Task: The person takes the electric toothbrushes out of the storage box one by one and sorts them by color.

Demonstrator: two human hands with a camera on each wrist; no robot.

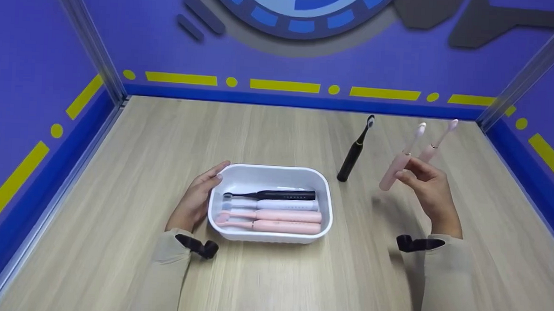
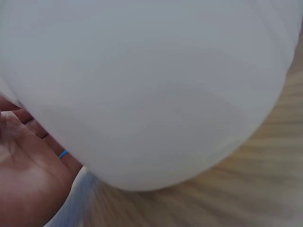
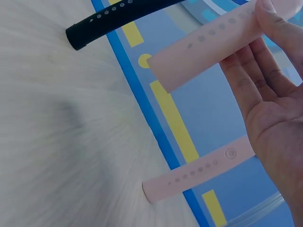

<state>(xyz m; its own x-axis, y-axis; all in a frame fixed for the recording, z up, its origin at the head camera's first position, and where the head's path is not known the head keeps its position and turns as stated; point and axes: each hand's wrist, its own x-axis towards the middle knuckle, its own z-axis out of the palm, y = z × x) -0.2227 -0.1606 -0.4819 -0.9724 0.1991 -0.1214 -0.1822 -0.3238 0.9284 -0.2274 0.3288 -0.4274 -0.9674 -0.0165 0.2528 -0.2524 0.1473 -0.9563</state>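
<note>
My right hand [image 1: 429,189] pinches the handle of a pink electric toothbrush [image 1: 394,172], held upright with a slight tilt and its base raised off the table. Just behind that hand a second pink toothbrush [image 3: 199,169] stands upright on its base, partly hidden in the head view. A black toothbrush [image 1: 351,162] stands upright to the left of them. My left hand [image 1: 195,198] holds the left end of a white plastic bin [image 1: 268,237], thumb at the rim and palm along the outer wall. Inside lie a black, a white and two pink toothbrushes, heads pointing left.
The wooden table [image 1: 279,288] reaches back to a blue-purple wall [image 1: 286,63] with yellow markings. Side walls stand at left and right, with metal posts [image 1: 86,36] in the corners. Black wrist cameras [image 1: 198,246] sit on both sleeves.
</note>
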